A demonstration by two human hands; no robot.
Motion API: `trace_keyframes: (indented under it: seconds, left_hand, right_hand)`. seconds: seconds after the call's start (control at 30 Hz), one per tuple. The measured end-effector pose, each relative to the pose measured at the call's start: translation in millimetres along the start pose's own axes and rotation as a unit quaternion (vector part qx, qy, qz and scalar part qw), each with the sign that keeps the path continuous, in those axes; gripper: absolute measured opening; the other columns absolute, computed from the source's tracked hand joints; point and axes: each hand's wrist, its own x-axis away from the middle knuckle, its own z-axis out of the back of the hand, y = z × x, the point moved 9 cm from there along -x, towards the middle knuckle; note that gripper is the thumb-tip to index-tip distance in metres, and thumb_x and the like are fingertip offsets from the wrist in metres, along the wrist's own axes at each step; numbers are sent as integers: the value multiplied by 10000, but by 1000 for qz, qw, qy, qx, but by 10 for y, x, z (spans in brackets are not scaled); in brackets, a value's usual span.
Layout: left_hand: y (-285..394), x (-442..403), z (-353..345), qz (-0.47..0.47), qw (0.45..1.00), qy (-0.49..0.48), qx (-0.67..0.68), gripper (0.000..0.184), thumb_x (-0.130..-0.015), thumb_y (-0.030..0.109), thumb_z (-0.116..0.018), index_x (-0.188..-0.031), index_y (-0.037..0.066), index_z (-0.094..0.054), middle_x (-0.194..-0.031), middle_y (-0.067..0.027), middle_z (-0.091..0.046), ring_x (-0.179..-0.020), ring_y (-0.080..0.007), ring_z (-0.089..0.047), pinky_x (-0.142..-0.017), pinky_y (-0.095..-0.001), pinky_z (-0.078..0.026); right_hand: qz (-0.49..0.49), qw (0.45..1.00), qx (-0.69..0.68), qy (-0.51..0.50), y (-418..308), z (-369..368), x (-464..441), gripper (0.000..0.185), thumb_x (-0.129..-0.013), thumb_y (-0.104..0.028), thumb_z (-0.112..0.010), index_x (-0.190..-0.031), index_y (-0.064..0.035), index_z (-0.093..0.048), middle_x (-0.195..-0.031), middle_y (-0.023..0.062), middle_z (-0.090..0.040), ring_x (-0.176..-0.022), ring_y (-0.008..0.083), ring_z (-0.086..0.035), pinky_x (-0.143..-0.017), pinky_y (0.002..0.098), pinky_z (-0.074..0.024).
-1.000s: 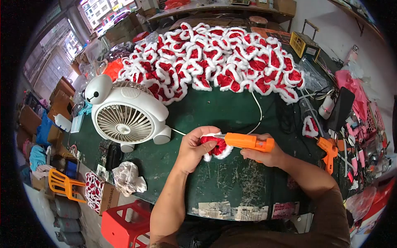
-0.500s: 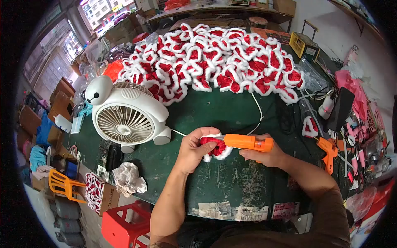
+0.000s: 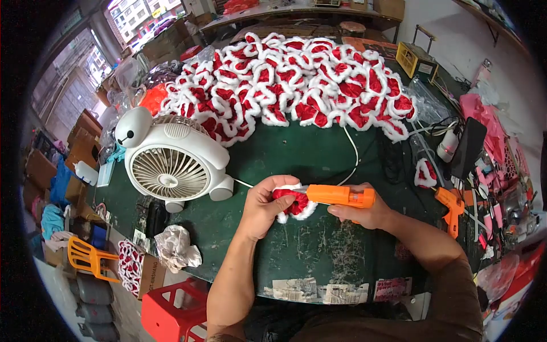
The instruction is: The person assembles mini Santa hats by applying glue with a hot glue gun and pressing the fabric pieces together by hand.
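My left hand [image 3: 264, 206] is closed on a small red piece with fluffy white trim [image 3: 296, 210], its thumb pressed on the red cloth. An orange hot glue gun [image 3: 341, 196] is gripped in my right hand [image 3: 369, 212]. The nozzle points left and meets the upper part of the red piece; whether glue is coming out cannot be made out. Beyond my hands lies a large heap of similar red pieces with white trim [image 3: 307, 80].
A white fan [image 3: 171, 162] stands on the green table [image 3: 273, 154] at left, near crumpled paper [image 3: 175, 246]. At right lie a second orange glue gun [image 3: 451, 211], a single trimmed piece [image 3: 425, 173] and assorted clutter. A red stool [image 3: 171, 310] stands below the front edge.
The whole view has shifted very slightly. Both hands, the glue gun and the red piece keep nearly the same positions relative to each other.
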Motion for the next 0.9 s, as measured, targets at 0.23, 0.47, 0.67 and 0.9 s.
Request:
trace_keyframes:
  seconds: [0.23,0.47,0.67,0.9]
  left_hand:
    - [49,3,3,-7,1000,1,9,300,-867,-49,-655,-1158,16,-629,-1032,-51,-695,-884,-108,-647,-787,-241,-513]
    - [59,7,4,-11,1000,0,28,312,-864,-46,-659,-1168,12,-620,-1044,-56,-692,-890,-115,-649,-786,-246,-513]
    - [44,0,15,-5,999,-1,54,315,-865,-57,-646,-1171,11,-617,-1049,-66,-692,-898,-129,-657,-796,-253,-515]
    - [58,1,23,-10,999,9,43,315,-860,-52,-651,-1166,11,-620,-1038,-68,-695,-904,-128,-657,-811,-259,-514]
  right_hand:
    - [1,1000,-5,0,11,11,-4,285,-881,-177,-725,-1097,1,-672,-787,17,-657,-653,67,-607,-594,243,-497]
    - [-9,1000,-6,-8,1,10,-1,258,-885,-205,-738,-1069,-29,-694,-819,-13,-667,-670,47,-598,-610,223,-491]
    - [9,1000,5,-2,-23,15,-4,303,-879,-191,-716,-1108,2,-673,-790,20,-664,-639,68,-611,-583,236,-492]
    - [5,1000,-26,-8,-37,17,27,260,-881,-169,-738,-1071,-7,-666,-824,6,-670,-706,62,-616,-649,235,-502]
